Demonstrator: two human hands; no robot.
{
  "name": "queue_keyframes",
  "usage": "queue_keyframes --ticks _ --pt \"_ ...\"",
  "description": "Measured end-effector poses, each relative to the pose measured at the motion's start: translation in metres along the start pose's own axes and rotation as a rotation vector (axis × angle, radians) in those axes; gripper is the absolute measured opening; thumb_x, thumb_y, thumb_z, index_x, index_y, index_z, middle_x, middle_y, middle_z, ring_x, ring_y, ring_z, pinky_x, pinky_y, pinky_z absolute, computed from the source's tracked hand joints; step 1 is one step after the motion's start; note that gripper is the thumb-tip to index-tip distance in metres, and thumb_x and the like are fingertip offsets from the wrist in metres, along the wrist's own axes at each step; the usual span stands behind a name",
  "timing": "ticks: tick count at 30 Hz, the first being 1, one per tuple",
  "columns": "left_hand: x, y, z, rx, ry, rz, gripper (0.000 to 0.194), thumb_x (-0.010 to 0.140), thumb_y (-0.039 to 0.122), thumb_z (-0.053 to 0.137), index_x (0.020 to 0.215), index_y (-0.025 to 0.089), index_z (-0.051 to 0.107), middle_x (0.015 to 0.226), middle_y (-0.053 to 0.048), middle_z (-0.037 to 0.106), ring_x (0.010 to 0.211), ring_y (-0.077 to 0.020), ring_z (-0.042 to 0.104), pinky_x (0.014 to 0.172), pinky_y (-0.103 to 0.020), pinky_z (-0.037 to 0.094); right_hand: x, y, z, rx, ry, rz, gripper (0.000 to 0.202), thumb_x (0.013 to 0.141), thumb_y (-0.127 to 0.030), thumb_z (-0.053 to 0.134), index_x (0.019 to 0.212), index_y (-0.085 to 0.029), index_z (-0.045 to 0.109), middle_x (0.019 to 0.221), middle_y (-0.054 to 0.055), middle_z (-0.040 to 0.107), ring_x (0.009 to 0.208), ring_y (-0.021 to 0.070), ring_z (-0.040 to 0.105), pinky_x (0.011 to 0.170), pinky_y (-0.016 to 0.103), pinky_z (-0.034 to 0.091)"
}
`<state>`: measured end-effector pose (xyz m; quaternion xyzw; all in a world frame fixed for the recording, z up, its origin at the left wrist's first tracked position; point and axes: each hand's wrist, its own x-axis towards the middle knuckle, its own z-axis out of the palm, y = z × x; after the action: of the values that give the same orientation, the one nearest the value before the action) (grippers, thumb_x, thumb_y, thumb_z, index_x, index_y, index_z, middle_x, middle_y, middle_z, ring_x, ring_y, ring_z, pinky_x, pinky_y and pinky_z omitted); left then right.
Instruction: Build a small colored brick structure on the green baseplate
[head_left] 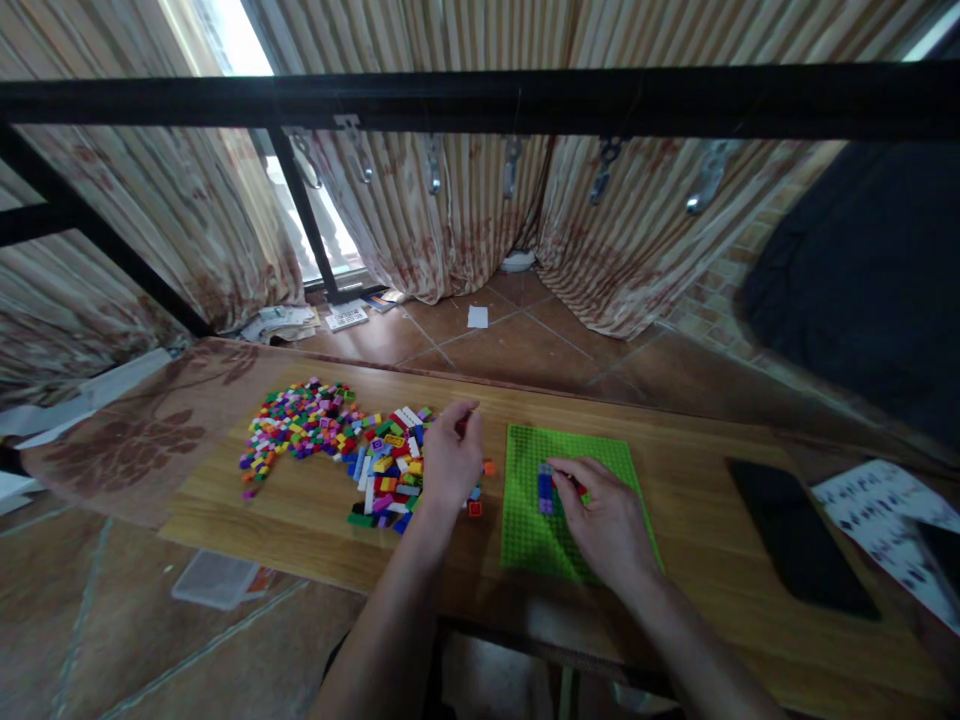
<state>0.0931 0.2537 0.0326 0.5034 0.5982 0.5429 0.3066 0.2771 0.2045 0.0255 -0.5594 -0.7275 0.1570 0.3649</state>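
A green baseplate (525,540) lies on the wooden table, with a short column of blue and purple bricks (545,492) on it. Over the plate, my right hand (604,510) is closed, its fingertips pinched at the right side of that column; a bit of red shows under the fingers, but what they hold is too small to make out. To the left of the plate, my left hand (454,455) hovers at the right edge of a pile of larger mixed bricks (386,465). Its fingers are curled, and whether anything is between them is hidden.
Many small coloured bricks (300,420) are heaped further left on the table (697,500). A black tablet-like slab (802,535) and a printed sheet (892,530) lie at the right. A black metal bar (480,100) with hanging clips crosses beyond the table.
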Motion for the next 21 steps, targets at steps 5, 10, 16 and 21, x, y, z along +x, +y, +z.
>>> queue_keyframes --ticks 5,10,16,21 --pt "0.013 0.001 -0.021 -0.313 0.156 -0.135 0.025 0.074 0.03 0.061 0.091 0.013 0.068 0.067 0.002 0.06 0.052 -0.0067 0.047 0.05 -0.018 0.035 0.0 -0.004 0.016 -0.078 -0.1 -0.067 0.022 0.091 -0.022 0.047 0.1 -0.021 0.067 0.093 0.006 0.068 0.089 0.0217 0.061 0.082 0.037 0.048" --pt "0.014 0.004 -0.03 -0.417 0.165 -0.181 0.027 0.068 0.028 0.066 0.089 0.012 0.068 0.061 0.004 0.056 0.05 -0.005 0.043 0.049 -0.017 0.032 0.003 -0.011 0.034 -0.168 -0.148 -0.143 0.021 0.091 -0.02 0.049 0.102 -0.021 0.066 0.098 0.007 0.067 0.093 0.0236 0.059 0.084 0.039 0.047" --pt "0.015 0.004 -0.037 -0.464 0.185 -0.204 0.03 0.065 0.03 0.068 0.089 0.012 0.068 0.061 0.004 0.056 0.052 -0.0054 0.044 0.051 -0.018 0.033 0.007 -0.011 0.049 -0.245 -0.171 -0.19 0.024 0.09 -0.019 0.05 0.109 -0.021 0.064 0.104 0.009 0.066 0.098 0.0258 0.055 0.085 0.041 0.044" --pt "0.013 0.007 -0.037 -0.491 0.152 -0.233 0.032 0.063 0.028 0.071 0.09 0.011 0.068 0.062 0.004 0.056 0.052 -0.0046 0.044 0.051 -0.018 0.032 0.012 -0.017 0.059 -0.275 -0.196 -0.206 0.027 0.09 -0.018 0.053 0.115 -0.022 0.061 0.112 0.007 0.065 0.103 0.0251 0.052 0.088 0.041 0.042"
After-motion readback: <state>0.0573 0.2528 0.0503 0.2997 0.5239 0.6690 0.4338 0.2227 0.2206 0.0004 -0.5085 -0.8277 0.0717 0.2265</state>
